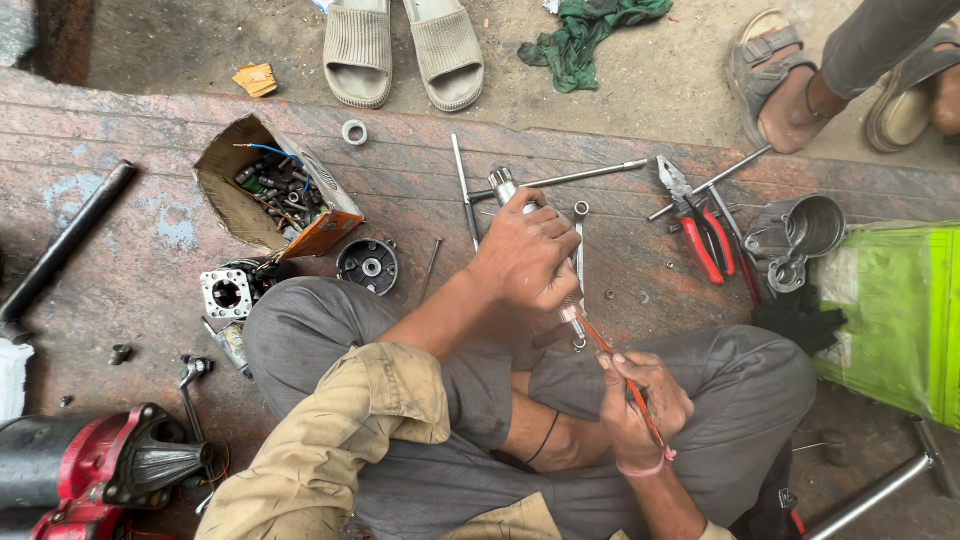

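My left hand (525, 255) is shut around a metal shaft-like part (503, 185), whose silver end sticks out above the fingers. A small metal end of it shows below the hand, just over my lap. My right hand (635, 400), with a pink band at the wrist, pinches a thin orange wire (612, 358). The wire runs from the lower end of the metal part down through the fingers. Both hands are above my crossed legs in grey trousers.
Red-handled pliers (700, 235), rods, a spanner (580, 240) and a metal cup (812, 225) lie ahead on the brown slab. A torn cardboard box (335, 215) of small parts, a round black cap (368, 265), a red machine (90, 470), a green bag (890, 310), sandals (400, 50) and another person's feet (800, 95) surround me.
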### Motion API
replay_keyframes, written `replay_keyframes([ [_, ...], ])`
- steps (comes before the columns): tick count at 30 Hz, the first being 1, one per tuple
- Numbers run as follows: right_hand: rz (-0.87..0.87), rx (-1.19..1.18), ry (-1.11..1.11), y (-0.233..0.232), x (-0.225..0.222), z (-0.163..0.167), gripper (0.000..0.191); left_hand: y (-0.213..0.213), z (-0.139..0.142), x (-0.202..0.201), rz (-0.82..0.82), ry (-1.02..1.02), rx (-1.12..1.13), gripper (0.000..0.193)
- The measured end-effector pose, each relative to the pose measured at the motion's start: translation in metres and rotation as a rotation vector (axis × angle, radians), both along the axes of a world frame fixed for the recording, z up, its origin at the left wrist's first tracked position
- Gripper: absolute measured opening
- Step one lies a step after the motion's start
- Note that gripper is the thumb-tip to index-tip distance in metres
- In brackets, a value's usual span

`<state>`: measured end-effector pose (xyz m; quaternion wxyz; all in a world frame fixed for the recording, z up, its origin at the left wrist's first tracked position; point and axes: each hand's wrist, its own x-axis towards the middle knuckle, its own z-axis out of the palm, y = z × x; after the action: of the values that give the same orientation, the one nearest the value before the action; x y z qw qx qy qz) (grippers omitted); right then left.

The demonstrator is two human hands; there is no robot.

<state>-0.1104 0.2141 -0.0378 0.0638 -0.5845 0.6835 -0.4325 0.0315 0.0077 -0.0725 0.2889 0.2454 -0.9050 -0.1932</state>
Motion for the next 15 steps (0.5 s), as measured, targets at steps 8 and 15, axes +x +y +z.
replay_keyframes([
  [8, 0.085, 0.044, 0.008, -0.006, -0.003, 0.016, 0.018, 0.000, 0.001, 0.000, -0.008, 0.073, -0.009, 0.031],
  [15, 0.139, 0.123, 0.051, -0.013, -0.007, 0.033, 0.017, 0.000, 0.001, 0.000, 0.008, 0.048, 0.006, 0.028],
])
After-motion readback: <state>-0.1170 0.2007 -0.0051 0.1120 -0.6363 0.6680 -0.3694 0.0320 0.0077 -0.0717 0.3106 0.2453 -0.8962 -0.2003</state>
